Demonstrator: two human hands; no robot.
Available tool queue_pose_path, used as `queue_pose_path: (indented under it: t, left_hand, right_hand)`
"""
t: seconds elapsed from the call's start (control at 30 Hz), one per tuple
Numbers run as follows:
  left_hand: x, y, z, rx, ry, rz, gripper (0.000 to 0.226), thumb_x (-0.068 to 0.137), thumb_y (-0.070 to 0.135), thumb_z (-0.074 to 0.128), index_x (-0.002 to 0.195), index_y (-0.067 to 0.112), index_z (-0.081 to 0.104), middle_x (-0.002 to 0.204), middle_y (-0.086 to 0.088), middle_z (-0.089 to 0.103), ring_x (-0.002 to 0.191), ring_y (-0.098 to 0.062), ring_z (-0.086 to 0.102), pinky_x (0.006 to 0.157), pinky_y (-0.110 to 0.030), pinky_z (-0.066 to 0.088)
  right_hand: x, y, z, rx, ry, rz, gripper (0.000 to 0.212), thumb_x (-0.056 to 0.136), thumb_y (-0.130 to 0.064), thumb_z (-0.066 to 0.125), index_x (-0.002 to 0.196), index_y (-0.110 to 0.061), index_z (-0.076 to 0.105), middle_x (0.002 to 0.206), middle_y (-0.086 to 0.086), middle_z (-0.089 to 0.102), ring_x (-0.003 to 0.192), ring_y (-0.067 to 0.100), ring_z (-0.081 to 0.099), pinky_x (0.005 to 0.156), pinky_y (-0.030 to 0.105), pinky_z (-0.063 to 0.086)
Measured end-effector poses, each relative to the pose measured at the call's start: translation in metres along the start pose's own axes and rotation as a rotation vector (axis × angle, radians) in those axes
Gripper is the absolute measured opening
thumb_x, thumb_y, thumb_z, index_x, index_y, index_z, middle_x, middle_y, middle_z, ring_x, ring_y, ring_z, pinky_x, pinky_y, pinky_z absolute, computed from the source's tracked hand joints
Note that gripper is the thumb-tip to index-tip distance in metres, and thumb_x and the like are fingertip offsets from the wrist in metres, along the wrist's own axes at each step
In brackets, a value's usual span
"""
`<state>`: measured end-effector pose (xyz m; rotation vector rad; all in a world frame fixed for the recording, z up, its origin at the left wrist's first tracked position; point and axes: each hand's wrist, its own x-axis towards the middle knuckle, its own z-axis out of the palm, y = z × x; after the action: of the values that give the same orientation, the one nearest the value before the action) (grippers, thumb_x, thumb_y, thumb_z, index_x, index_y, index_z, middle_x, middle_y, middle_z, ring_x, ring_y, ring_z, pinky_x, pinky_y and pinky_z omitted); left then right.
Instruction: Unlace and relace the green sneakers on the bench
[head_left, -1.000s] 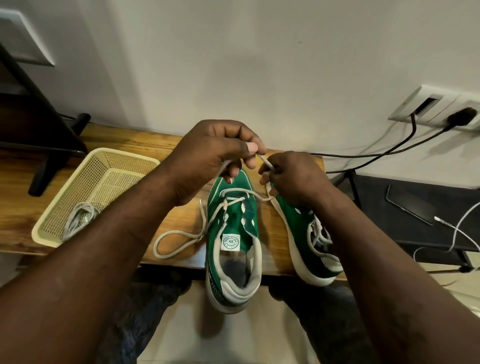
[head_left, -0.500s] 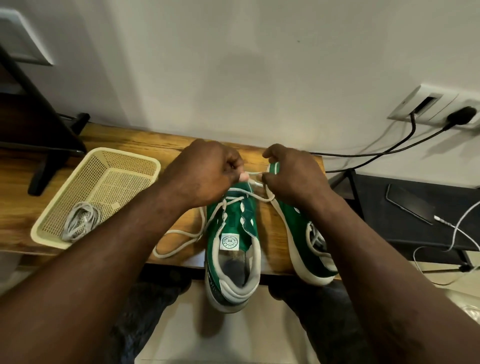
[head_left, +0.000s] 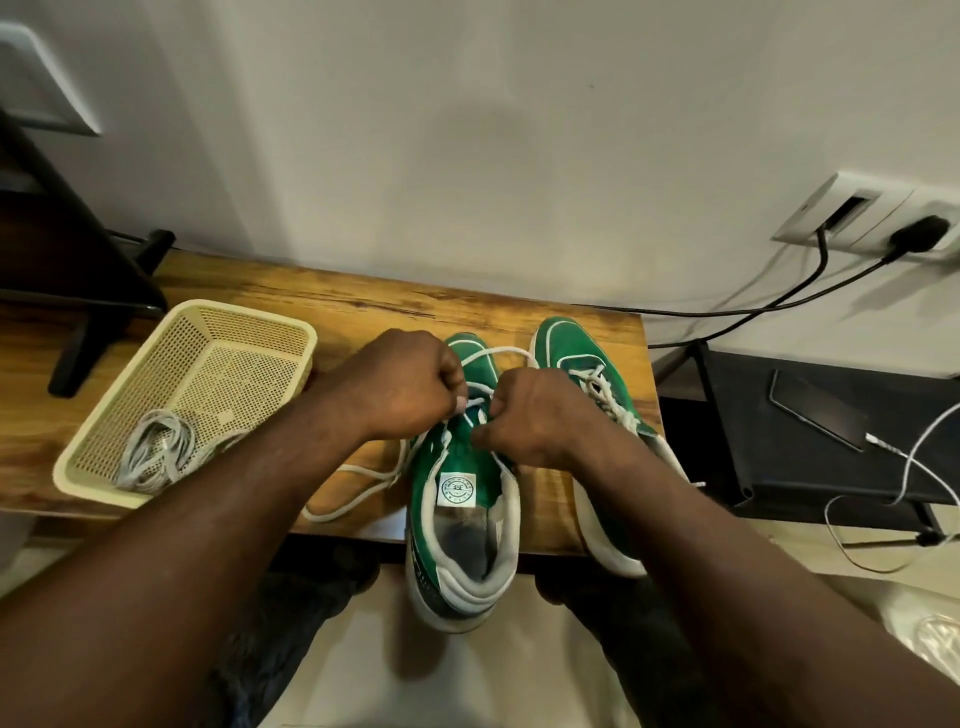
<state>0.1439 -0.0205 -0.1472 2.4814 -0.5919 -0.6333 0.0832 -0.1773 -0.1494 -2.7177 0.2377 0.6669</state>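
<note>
Two green sneakers stand on the wooden bench (head_left: 322, 306), toes toward the wall. The left sneaker (head_left: 462, 519) overhangs the front edge, its tongue label showing. My left hand (head_left: 410, 384) pinches its white lace (head_left: 498, 354) over the eyelets. My right hand (head_left: 535, 415) is curled on the same lace just beside it, knuckles up. A loose end of that lace trails over the bench to the left of this shoe. The right sneaker (head_left: 576, 353) is laced, partly hidden under my right forearm.
A cream plastic basket (head_left: 171, 332) with a coiled white cord sits on the bench at left. A black stand leg (head_left: 83, 332) rests behind it. At right a low black table (head_left: 831, 467) holds a phone on a charging cable; black cables run to the wall socket (head_left: 872, 218).
Both hands have dropped from above the toe down onto the left sneaker's eyelets and drawn closer together. The right sneaker's toe, hidden before, now shows.
</note>
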Motion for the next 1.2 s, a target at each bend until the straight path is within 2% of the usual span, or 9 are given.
queue_pose_path:
  t: [0.13,0.2,0.3,0.4,0.5,0.6,0.83,0.97,1.2]
  left_hand:
    - [0.0,0.004,0.012,-0.135,-0.101,-0.061,0.009,0.087,0.017,0.084,0.083,0.022,0.078,0.076,0.002,0.077,0.057,-0.01,0.068,0.05,-0.024,0.053]
    - [0.0,0.005,0.015,-0.145,-0.091,-0.071,0.011,0.085,0.015,0.084,0.084,0.025,0.078,0.079,0.005,0.077,0.069,-0.011,0.071,0.056,-0.026,0.056]
    - [-0.001,0.006,0.02,-0.112,-0.068,-0.067,0.017,0.085,0.017,0.084,0.093,0.032,0.082,0.089,0.015,0.074,0.087,-0.006,0.069,0.078,-0.029,0.057]
    - [-0.001,0.006,0.027,-0.079,-0.044,-0.064,0.013,0.084,0.022,0.084,0.087,0.035,0.083,0.087,0.019,0.076,0.088,-0.001,0.068,0.085,-0.032,0.058]
    - [-0.001,0.007,0.032,0.017,-0.021,-0.037,0.009,0.082,0.029,0.086,0.08,0.036,0.081,0.078,0.019,0.074,0.08,0.001,0.067,0.079,-0.031,0.058]
    - [0.0,0.007,0.036,0.053,0.035,-0.033,0.009,0.081,0.028,0.084,0.077,0.034,0.078,0.076,0.017,0.073,0.079,-0.003,0.068,0.079,-0.034,0.06]
    - [0.003,-0.001,0.043,-0.378,0.132,-0.235,0.015,0.074,0.013,0.09,0.07,0.019,0.077,0.065,0.007,0.074,0.06,-0.009,0.068,0.055,-0.026,0.05]
    - [0.002,-0.001,0.048,-0.328,0.217,-0.163,0.016,0.076,0.017,0.087,0.069,0.022,0.074,0.071,0.012,0.074,0.072,-0.006,0.069,0.069,-0.029,0.057]
    - [0.003,-0.002,0.056,-0.211,0.207,-0.055,0.017,0.08,0.016,0.085,0.077,0.028,0.073,0.073,0.012,0.072,0.073,-0.005,0.068,0.075,-0.036,0.061]
  right_hand:
    - [-0.001,0.015,-0.011,0.196,-0.051,0.052,0.013,0.097,-0.019,0.067,0.099,-0.01,0.076,0.088,0.007,0.079,0.078,0.022,0.076,0.081,0.037,0.062]
    - [-0.001,0.025,-0.009,0.399,-0.057,0.107,0.008,0.095,-0.008,0.068,0.1,-0.01,0.074,0.092,0.008,0.077,0.073,0.021,0.073,0.07,0.036,0.063]
    - [0.004,0.036,-0.004,0.578,-0.101,0.172,0.018,0.093,0.003,0.067,0.103,-0.01,0.074,0.091,0.006,0.071,0.067,0.016,0.063,0.054,0.026,0.051]
    - [0.009,0.045,0.001,0.746,-0.163,0.218,0.022,0.094,0.006,0.065,0.106,-0.011,0.071,0.095,0.009,0.068,0.079,0.02,0.063,0.063,0.029,0.054]
    - [0.013,0.049,0.006,0.831,-0.189,0.213,0.024,0.095,0.009,0.061,0.105,-0.012,0.069,0.098,0.009,0.067,0.089,0.023,0.064,0.073,0.036,0.057]
    - [0.014,0.048,0.008,0.837,-0.191,0.208,0.025,0.096,0.009,0.06,0.105,-0.013,0.068,0.099,0.008,0.067,0.089,0.021,0.064,0.068,0.032,0.056]
    - [0.016,0.053,0.008,0.982,-0.26,0.231,0.029,0.097,0.015,0.054,0.108,-0.009,0.065,0.098,0.01,0.063,0.082,0.017,0.063,0.053,0.026,0.054]
    - [0.021,0.057,0.012,1.01,-0.279,0.231,0.031,0.097,0.016,0.053,0.11,-0.01,0.066,0.093,0.008,0.065,0.079,0.015,0.066,0.059,0.03,0.056]
    - [0.023,0.061,0.013,1.037,-0.264,0.213,0.031,0.097,0.015,0.053,0.108,-0.01,0.068,0.091,0.007,0.067,0.081,0.016,0.068,0.069,0.035,0.059]
